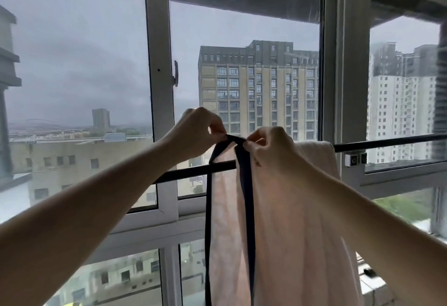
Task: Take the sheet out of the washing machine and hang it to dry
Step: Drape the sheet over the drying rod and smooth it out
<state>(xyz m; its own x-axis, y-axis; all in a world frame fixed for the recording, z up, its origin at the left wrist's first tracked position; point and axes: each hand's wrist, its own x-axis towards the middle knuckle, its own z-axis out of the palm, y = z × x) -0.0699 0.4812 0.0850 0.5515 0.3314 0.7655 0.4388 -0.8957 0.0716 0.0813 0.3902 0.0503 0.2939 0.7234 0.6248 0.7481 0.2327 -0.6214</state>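
Observation:
A pale pink sheet [285,221] with a dark navy border hangs down in the middle of the view, in front of a black drying rail [183,173] that runs across the window. Part of the sheet is draped over the rail at the right. My left hand [196,134] pinches the navy edge at its top corner. My right hand [271,146] pinches the same edge a little to the right, almost touching the left hand. Both hands are held slightly above the rail. The washing machine is out of view.
Large windows with grey frames [159,88] stand right behind the rail, with tall buildings outside. A small white control box [353,159] is fixed on the frame by the rail's right part. A window handle [175,73] sticks out above my left hand.

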